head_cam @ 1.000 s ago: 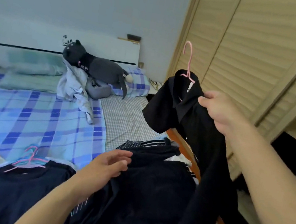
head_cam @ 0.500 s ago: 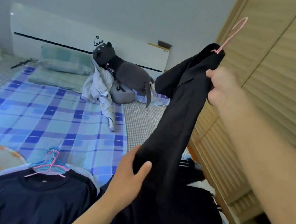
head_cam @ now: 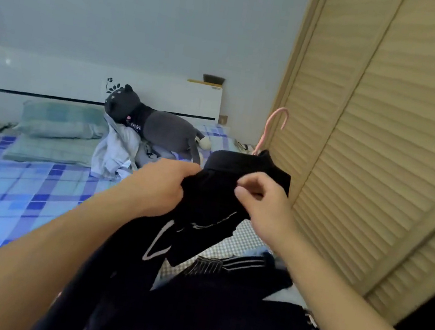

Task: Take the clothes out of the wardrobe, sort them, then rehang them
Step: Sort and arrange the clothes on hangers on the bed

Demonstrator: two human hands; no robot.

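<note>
Hands both pinch the black shirt (head_cam: 223,194): left hand (head_cam: 163,187) and right hand (head_cam: 260,200) flank its collar, pink plastic hanger hook (head_cam: 271,129) poking up behind.

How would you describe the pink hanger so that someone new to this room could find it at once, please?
Start at the slatted wooden wardrobe doors on the right and look just in front of their left edge. There a pink hanger rises from the collar of the black garment gripped by the left hand and right hand. It is the only hanger showing, its hook curling upward.
</note>
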